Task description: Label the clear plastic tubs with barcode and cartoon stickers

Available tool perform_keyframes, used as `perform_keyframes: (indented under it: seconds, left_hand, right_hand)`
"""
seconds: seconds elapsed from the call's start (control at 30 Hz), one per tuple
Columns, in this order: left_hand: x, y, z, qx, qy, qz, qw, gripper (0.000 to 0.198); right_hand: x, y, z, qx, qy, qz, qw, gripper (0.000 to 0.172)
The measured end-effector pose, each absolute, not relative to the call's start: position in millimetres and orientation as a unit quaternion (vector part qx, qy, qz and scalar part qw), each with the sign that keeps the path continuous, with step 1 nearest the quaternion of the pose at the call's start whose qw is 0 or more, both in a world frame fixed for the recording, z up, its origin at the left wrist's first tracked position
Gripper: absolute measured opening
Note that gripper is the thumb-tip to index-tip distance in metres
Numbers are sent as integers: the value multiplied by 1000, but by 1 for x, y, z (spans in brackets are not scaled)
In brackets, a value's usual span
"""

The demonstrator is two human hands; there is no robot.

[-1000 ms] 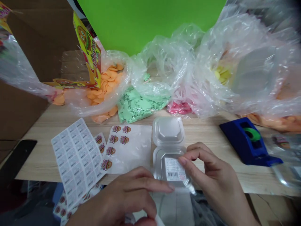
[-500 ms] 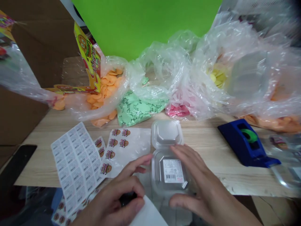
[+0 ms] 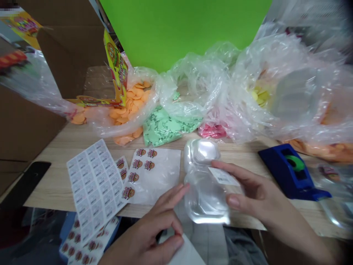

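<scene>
My left hand (image 3: 162, 224) pinches the corner of a white paper sheet (image 3: 187, 252) between thumb and fingertip, its other fingers stretched forward. On the right, my right hand (image 3: 248, 184) grips the edge of a clear plastic box bearing a white barcode label (image 3: 224, 177); the box is tilted and blurred, so its outline is hard to make out. Beneath and left of it lies an open clear clamshell container (image 3: 204, 200), its other half (image 3: 202, 151) farther back. A sheet with burger stickers (image 3: 154, 176) and a barcode-label sheet (image 3: 96, 187) lie left of my hands.
A blue tape dispenser (image 3: 284, 171) stands at the right. Plastic bags with orange pieces (image 3: 132, 103), green pieces (image 3: 162, 127) and pink pieces (image 3: 212, 130) line the back. A cardboard box (image 3: 77, 48) is at the left, with a dark phone-like slab (image 3: 30, 182) near the edge.
My right hand has closed on the labelled box and lifted it, tilted, to the right, uncovering an unlabelled clamshell. The left hand keeps its pinch on the paper. The view has shifted slightly.
</scene>
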State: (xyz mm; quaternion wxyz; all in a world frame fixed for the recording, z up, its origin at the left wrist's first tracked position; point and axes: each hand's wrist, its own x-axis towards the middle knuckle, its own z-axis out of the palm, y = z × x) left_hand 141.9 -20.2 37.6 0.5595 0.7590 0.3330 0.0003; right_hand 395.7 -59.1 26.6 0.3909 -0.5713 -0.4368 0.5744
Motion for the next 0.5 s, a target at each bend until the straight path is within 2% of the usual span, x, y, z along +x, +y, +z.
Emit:
perform_keyframes:
  seconds: [0.1, 0.2, 0.33, 0.43, 0.5]
  left_hand:
    - [145, -16, 41, 787, 315, -18, 531, 10]
    - [150, -14, 46, 817, 318, -6, 481, 10]
    - [155, -17, 50, 865, 309, 83, 386, 15]
    - [160, -20, 40, 872, 256, 175, 378, 20]
    - [165, -21, 30, 882, 184, 209, 380, 14]
  right_hand:
    - [401, -58, 25, -540, -441, 600, 393, 47]
    - [394, -55, 26, -587, -468, 551, 365, 48]
    - [383, -47, 33, -625, -534, 465, 330, 53]
    - [384, -40, 41, -621, -532, 484, 310, 53]
    - [386, -35, 46, -620, -524, 509, 286, 56]
